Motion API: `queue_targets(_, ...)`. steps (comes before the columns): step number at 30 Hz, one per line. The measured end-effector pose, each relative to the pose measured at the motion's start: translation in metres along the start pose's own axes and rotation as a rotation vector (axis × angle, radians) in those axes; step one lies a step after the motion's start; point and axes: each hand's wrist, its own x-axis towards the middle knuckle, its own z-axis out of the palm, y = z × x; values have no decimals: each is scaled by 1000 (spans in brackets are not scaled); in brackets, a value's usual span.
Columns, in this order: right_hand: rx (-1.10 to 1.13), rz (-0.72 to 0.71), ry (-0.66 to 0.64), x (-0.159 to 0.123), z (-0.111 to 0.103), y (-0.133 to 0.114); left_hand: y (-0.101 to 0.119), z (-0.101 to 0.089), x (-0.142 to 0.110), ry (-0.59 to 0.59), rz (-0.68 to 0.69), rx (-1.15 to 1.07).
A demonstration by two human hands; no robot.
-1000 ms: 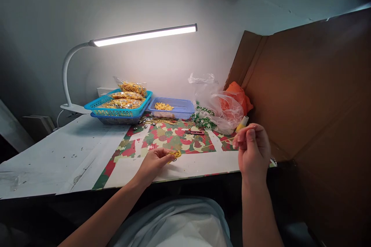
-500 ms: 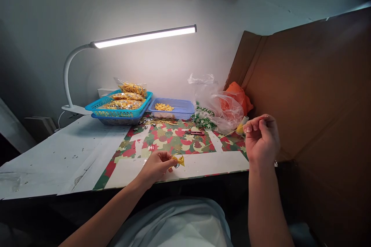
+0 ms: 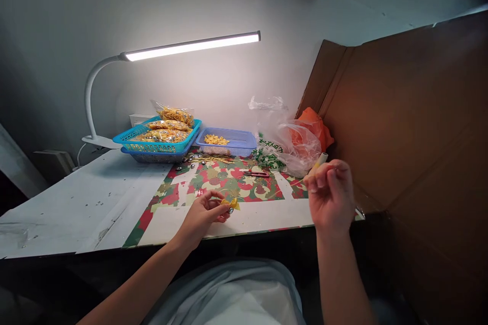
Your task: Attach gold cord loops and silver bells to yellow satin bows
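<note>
My left hand (image 3: 204, 216) is closed in a pinch on a small yellow ribbon bow (image 3: 231, 204) with a round silver bell (image 3: 231, 210) below it, just above the front of the table. To the right, my right hand (image 3: 332, 195) is raised with its fingers curled in. A thin yellow thread runs faintly from near the bow toward its fingers, which seem to grip it; the fingertips are partly hidden. Behind that hand stands a pale thread cone (image 3: 322, 159), partly covered. A pair of thread snips (image 3: 256, 174) lies on the patterned mat (image 3: 224, 183).
At the back left, a turquoise basket (image 3: 127, 143) of bagged yellow pieces rests on a blue one. A lilac basket (image 3: 244, 148) holds loose yellow bows. Gold ties (image 3: 213, 159) and silver bells lie before it. Plastic bags (image 3: 293, 147), a cardboard wall (image 3: 412, 111) and a lamp (image 3: 190, 46) surround the table.
My right hand has moved left and slightly down, in front of the thread cone. My left hand has shifted slightly, turning the bow and bell.
</note>
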Motion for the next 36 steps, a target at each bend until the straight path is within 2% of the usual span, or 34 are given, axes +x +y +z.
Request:
queue_targets(3, -30, 80, -165, -27, 11, 7, 3, 4, -6, 8, 20, -54)
queue_targets(8, -153, 287, -271, -68, 18, 26, 9, 10, -16, 5, 67, -111)
queue_targets(10, -201, 377, -353, -81, 20, 35, 11, 12, -20, 3, 88, -124)
queue_targets(14, -422, 387, -484, -98, 24, 49, 13, 14, -27, -37, 143, -146)
queue_targets(16, -556, 325, -486, -100, 26, 51, 13, 15, -30, -47, 163, -153)
queue_targets(19, -647, 239, -422, -99, 29, 50, 13, 14, -34, -36, 204, -158)
queue_targets(25, -678, 175, -327, -102, 33, 51, 15, 15, -38, -70, 290, -31)
queue_targets(31, -688, 143, -275, -108, 36, 52, 13, 15, -38, 28, 404, 104)
queue_targets(36, -719, 139, -264, -109, 38, 51, 12, 15, -39, 23, 370, 45)
